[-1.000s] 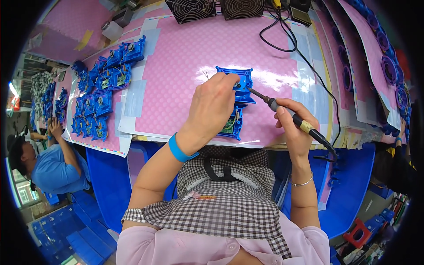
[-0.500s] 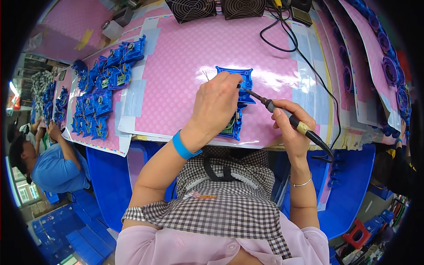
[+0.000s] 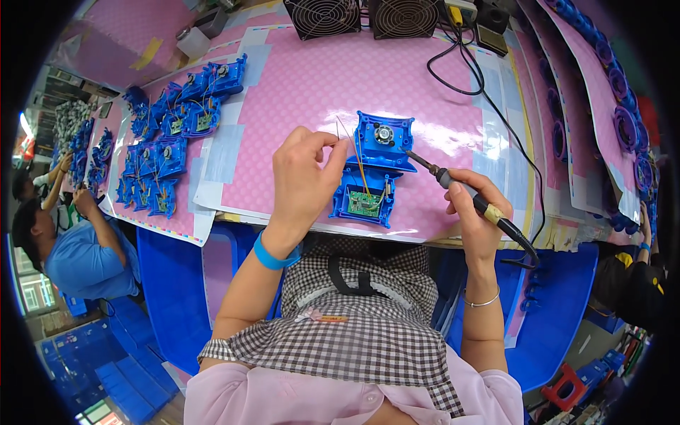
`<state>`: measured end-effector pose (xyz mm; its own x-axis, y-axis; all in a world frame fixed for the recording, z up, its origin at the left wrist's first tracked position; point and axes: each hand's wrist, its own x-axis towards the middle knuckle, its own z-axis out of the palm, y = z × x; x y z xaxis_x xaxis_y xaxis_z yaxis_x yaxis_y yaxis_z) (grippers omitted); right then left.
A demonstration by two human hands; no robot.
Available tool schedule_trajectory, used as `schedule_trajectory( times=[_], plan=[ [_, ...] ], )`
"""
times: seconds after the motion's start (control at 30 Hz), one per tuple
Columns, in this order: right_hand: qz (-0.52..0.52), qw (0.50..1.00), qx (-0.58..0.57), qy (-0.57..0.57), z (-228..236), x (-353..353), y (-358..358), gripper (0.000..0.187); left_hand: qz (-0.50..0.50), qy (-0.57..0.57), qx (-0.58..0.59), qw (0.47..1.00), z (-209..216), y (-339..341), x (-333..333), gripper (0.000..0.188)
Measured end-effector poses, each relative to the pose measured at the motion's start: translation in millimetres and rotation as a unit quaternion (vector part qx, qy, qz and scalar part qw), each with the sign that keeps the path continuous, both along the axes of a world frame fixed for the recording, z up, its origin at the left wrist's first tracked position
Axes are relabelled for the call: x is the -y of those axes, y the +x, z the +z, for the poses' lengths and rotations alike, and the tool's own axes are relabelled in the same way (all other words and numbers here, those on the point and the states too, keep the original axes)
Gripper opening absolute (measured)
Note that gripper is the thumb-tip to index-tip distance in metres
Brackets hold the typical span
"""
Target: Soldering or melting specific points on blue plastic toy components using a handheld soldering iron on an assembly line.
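My right hand (image 3: 476, 205) holds a soldering iron (image 3: 453, 183) like a pen, its tip beside the right side of a blue plastic housing half (image 3: 365, 134). Inside this half sits a round speaker (image 3: 383, 134) with a metallic centre. Just below, nearer to me, lies a second blue housing half (image 3: 384, 215) with a green circuit board (image 3: 364, 203) in it. Thin wires (image 3: 361, 166) rise from the board toward my left hand (image 3: 304, 173). The left thumb and forefinger are pinched together on a thin wire, to the left of the speaker half.
Several blue housings (image 3: 170, 156) with boards and speakers lie at the left on the pink table covering (image 3: 283, 85). Two black fans (image 3: 404, 18) stand at the back. The iron's black cable (image 3: 513, 134) loops along the right. Stacked sheets with blue rings (image 3: 625, 127) stand far right; a person (image 3: 85, 248) works at left.
My left hand has drawn back left from over the speaker half, uncovering the speaker and board. The soldering iron has shifted slightly right and down in the picture.
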<state>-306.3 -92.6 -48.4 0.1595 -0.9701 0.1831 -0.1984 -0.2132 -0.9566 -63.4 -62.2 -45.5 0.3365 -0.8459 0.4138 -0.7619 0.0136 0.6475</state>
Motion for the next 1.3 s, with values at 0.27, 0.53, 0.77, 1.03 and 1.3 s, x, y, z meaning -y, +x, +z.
schedule_trajectory(
  times=[0.27,0.53,0.77,1.03,1.3],
  plan=[
    [0.006,1.000,-0.016,0.000,-6.3,0.4,-0.9,0.019,-0.092,0.032,-0.218,0.971,0.6,-25.1,16.3,0.007],
    [-0.006,1.000,0.009,-0.001,-1.4,-1.4,-0.8,0.020,-0.182,0.089,-0.004,0.979,-1.4,-22.6,22.6,0.013],
    [0.008,1.000,0.003,0.017,-4.0,-1.6,0.3,0.020,-0.167,0.095,-0.006,0.981,-3.2,-25.4,23.6,0.012],
    [0.010,1.000,0.008,0.016,-0.1,-6.0,-2.4,0.020,-0.163,0.098,-0.006,0.982,-3.4,-26.0,24.0,0.013],
    [-0.001,1.000,0.007,0.000,-2.2,-6.3,-4.8,0.019,-0.166,0.087,-0.003,0.982,-4.2,-26.4,24.3,0.013]
  ],
)
